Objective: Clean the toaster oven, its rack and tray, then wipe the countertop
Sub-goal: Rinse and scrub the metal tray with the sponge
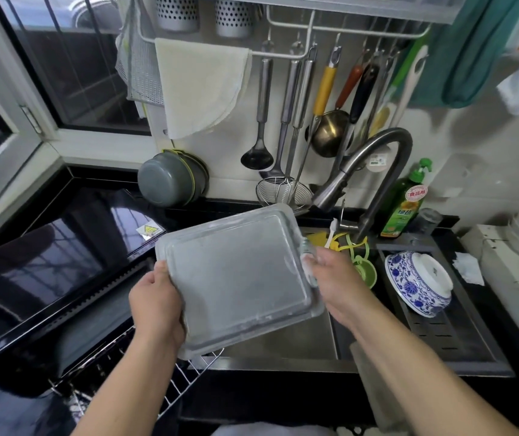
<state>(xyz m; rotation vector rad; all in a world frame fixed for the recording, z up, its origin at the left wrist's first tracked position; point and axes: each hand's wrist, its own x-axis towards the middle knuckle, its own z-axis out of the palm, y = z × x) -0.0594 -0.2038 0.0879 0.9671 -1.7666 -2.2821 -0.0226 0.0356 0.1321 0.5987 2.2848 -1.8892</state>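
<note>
The baking tray (239, 278) was held tilted above the sink (283, 341), underside facing up. The left hand (157, 302) gripped its left edge, fingers curled round the rim. The right hand (335, 278) pressed a whitish scrubbing item, too blurred to identify, against its right rim. The toaster oven (47, 278) stood at left, and the wire rack (145, 382) projected from it.
</note>
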